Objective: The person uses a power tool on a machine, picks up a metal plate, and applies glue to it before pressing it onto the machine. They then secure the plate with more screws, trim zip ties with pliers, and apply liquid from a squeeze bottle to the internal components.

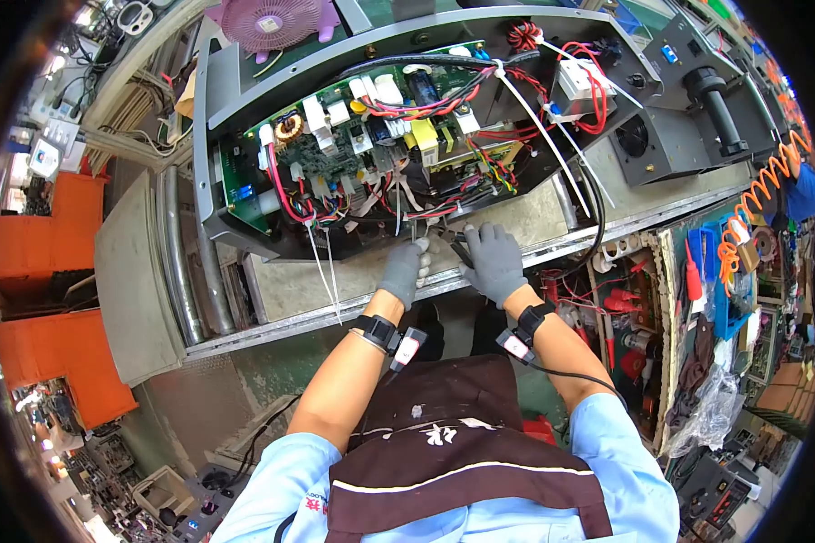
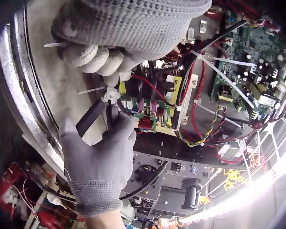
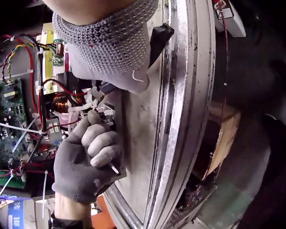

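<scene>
Both hands wear grey gloves at the front edge of an opened dark metal case (image 1: 210, 172) with circuit boards and wiring. The right hand (image 1: 495, 262) (image 2: 97, 160) grips the black handles of a small hand tool (image 2: 91, 117) (image 3: 161, 40); its tip lies at a whitish bundle (image 2: 111, 95) (image 3: 92, 98) by the case edge. The left hand (image 1: 403, 270) (image 3: 88, 160) has its fingers curled around a thin white strip, whose end (image 3: 115, 169) sticks out below them. The left thumb and index finger touch the whitish bundle. The glove hides part of the strip.
Long white cable ties (image 1: 543, 136) (image 1: 333, 271) stick out of the case. A metal bench rail (image 1: 290, 328) runs along the front. At right are another dark case with a black cylinder (image 1: 720, 113), an orange coiled hose (image 1: 759, 185) and a blue bin (image 1: 726, 303). A purple fan (image 1: 267, 23) stands behind.
</scene>
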A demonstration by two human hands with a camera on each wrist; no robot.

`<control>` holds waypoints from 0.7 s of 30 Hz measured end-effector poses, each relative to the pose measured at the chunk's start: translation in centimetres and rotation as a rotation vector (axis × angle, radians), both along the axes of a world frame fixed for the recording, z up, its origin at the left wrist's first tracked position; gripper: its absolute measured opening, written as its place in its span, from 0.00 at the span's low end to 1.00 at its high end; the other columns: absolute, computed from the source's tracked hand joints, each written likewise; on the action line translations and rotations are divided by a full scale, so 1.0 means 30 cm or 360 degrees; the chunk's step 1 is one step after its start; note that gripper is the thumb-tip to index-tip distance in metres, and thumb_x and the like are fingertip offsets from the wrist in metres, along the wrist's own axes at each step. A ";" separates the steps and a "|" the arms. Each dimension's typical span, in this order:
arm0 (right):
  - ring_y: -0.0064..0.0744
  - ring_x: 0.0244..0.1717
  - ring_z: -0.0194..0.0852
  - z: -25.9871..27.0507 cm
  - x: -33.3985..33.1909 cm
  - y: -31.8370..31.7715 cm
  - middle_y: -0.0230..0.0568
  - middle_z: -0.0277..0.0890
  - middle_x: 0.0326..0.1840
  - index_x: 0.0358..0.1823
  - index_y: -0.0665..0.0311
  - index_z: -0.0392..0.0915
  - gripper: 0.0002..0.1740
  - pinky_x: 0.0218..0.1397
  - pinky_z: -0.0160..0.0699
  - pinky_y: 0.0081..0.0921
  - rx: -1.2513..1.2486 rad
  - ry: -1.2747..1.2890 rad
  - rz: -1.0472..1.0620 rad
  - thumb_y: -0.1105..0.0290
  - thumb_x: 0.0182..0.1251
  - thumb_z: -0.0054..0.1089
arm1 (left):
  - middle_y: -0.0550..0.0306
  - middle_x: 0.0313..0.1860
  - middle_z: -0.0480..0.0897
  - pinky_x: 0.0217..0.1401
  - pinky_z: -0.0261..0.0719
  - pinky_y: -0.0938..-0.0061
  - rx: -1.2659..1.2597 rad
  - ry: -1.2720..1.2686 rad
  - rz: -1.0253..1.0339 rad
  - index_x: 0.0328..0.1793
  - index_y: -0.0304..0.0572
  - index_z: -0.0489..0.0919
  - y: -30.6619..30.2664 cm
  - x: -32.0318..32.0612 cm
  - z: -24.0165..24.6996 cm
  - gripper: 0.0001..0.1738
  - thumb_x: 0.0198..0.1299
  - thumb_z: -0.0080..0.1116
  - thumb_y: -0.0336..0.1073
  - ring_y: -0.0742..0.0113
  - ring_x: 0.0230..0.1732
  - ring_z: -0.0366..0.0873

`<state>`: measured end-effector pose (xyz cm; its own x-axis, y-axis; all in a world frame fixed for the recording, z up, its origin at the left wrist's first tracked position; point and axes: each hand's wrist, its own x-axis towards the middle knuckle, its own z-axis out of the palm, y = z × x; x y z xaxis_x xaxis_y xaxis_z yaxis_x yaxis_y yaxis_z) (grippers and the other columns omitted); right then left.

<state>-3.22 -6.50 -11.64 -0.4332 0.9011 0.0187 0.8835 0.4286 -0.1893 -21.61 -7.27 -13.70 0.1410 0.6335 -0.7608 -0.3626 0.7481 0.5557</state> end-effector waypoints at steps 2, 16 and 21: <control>0.40 0.45 0.68 -0.002 -0.017 0.008 0.43 0.68 0.43 0.48 0.61 0.67 0.31 0.41 0.68 0.34 0.0005 -0.0030 0.0065 0.60 0.42 0.68 | 0.71 0.14 0.63 0.13 0.49 0.79 -0.0010 0.0023 0.0036 0.32 0.49 0.72 -0.002 0.013 0.005 0.10 0.63 0.47 0.42 0.79 0.12 0.54; 0.47 0.44 0.70 0.095 -0.107 -0.072 0.44 0.68 0.41 0.48 0.61 0.67 0.29 0.43 0.73 0.40 -0.0131 0.0560 0.0099 0.62 0.43 0.67 | 0.74 0.15 0.57 0.11 0.46 0.83 -0.0014 -0.0240 0.0562 0.38 0.44 0.72 -0.225 -0.176 0.047 0.13 0.65 0.46 0.46 0.81 0.11 0.50; 0.46 0.44 0.66 0.117 -0.306 -0.056 0.46 0.66 0.41 0.50 0.63 0.67 0.36 0.45 0.69 0.37 0.0068 0.0595 0.0175 0.55 0.40 0.70 | 0.74 0.13 0.55 0.10 0.44 0.84 0.0236 -0.0532 0.0889 0.43 0.43 0.74 -0.263 -0.231 0.273 0.27 0.64 0.42 0.61 0.82 0.10 0.47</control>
<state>-12.40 -8.16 -8.12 -0.4831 0.8448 0.2298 0.7053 0.5311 -0.4696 -28.54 -15.17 -5.51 -0.0255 0.7741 -0.6326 -0.8439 0.3225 0.4287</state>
